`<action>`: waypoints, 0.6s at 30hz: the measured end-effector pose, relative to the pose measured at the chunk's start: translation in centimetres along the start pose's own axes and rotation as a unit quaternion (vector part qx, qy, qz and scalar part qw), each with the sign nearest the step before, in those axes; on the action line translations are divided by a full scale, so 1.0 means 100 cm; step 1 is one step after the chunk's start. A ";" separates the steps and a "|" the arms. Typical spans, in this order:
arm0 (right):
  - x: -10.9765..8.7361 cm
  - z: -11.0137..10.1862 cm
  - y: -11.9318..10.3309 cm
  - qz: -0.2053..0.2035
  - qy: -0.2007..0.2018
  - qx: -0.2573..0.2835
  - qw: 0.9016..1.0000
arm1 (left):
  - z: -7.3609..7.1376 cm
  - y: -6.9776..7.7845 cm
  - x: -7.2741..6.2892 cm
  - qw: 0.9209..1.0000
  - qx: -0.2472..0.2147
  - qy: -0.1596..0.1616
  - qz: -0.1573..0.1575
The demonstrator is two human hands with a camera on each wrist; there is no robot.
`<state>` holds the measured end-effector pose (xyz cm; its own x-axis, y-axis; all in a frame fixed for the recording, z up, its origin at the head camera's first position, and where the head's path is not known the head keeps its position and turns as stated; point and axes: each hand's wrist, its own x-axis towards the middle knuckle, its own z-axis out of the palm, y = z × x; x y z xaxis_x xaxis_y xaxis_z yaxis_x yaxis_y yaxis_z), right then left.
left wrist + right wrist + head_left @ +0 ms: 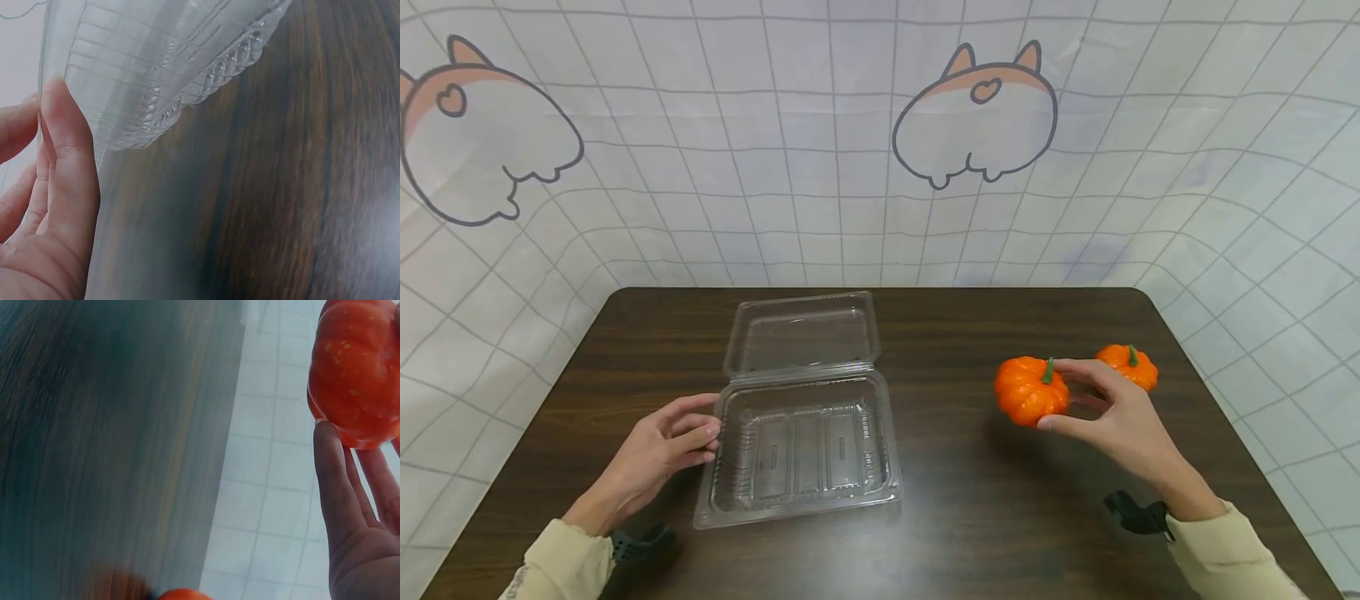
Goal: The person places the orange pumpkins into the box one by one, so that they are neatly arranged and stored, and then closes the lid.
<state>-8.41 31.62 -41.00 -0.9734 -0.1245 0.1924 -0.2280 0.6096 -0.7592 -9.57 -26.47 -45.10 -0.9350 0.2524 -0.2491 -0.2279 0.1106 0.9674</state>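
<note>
A small orange pumpkin [1032,391] with a green stem is pinched between the thumb and fingers of my right hand [1116,421], held above the tabletop. The right wrist view shows the same pumpkin [356,372] at the fingertips. My left hand [662,450] pinches the left rim of a clear plastic clamshell container [895,467], which lies with its lid folded back and nothing inside. In the left wrist view the thumb and a finger meet on the thin rim, beside the container's ridged wall [156,75].
Behind my right hand a second orange pumpkin [1138,371] stands on the dark wooden table [947,533], near its right edge. The lid [805,333] lies towards the back. A white grid-patterned cloth [805,192] with cartoon drawings hangs around the table.
</note>
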 end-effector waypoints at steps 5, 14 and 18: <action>0.003 0.008 -0.005 -0.001 -0.004 0.000 1.000 | 0.008 0.001 0.003 1.000 -0.005 0.002 -0.004; 0.006 0.018 -0.014 -0.001 -0.017 0.018 1.000 | 0.023 0.000 0.010 1.000 -0.024 -0.003 -0.007; 0.006 0.021 -0.017 -0.006 -0.019 0.027 0.999 | 0.029 -0.001 0.013 1.000 -0.026 -0.006 -0.010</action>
<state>-8.63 28.84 -40.87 -0.9704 -0.1624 0.1787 -0.2400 0.5655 -0.7890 -10.02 -23.31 -45.62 -0.9270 0.2620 -0.2682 -0.2599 0.0665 0.9634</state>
